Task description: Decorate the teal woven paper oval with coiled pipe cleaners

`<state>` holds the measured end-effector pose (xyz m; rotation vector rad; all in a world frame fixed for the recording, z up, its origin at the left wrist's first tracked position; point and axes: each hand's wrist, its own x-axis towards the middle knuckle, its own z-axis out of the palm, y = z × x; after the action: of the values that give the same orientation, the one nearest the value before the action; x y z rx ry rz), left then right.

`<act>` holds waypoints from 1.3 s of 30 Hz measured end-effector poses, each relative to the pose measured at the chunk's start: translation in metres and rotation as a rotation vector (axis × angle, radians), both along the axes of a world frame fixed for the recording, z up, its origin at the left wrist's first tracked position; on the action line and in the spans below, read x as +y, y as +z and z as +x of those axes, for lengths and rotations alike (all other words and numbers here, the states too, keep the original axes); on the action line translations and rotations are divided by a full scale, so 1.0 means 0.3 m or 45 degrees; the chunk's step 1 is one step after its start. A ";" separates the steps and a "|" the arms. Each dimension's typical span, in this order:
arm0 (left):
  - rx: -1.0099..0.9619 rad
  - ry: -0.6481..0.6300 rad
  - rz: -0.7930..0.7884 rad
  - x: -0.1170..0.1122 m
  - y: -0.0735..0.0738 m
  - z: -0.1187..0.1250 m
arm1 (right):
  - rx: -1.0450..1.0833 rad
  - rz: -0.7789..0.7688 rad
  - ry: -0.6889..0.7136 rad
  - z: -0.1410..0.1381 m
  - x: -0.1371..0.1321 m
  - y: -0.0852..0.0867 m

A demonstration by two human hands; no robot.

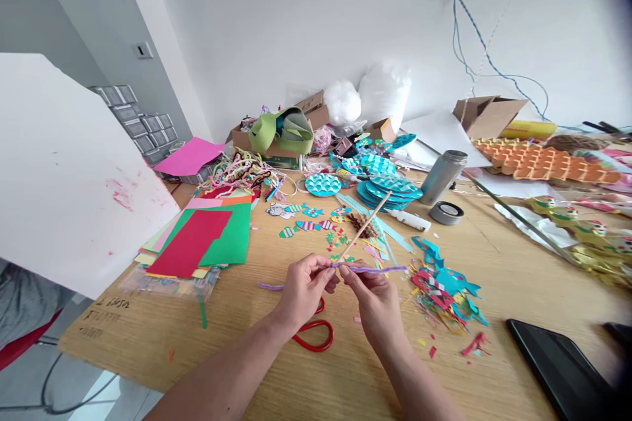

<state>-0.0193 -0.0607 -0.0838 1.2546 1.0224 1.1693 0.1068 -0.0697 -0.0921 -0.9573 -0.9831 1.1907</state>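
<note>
Above the middle of the table, my left hand pinches a purple pipe cleaner where it meets the lower end of a thin wooden stick. The stick points up and away to the right. Close beside it, my right hand is closed on the same pipe cleaner, whose one end sticks out to the right and the other to the left, behind my left hand. My fingers hide how the two join. Red-handled scissors lie under my hands, their blades hidden.
Coloured paper sheets are stacked at left. Paper fish and scraps lie around the middle. Farther back are blue paper plates, a grey flask and a pipe-cleaner heap. A phone lies at right.
</note>
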 end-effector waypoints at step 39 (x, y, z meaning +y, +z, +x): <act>1.405 0.078 1.322 0.010 -0.008 -0.046 | -0.182 -0.448 0.173 0.058 0.013 0.059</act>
<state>-0.0331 -0.0577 -0.0862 2.9002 1.2174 1.0324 0.1243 -0.0659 -0.0743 -1.2837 -0.9809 1.4562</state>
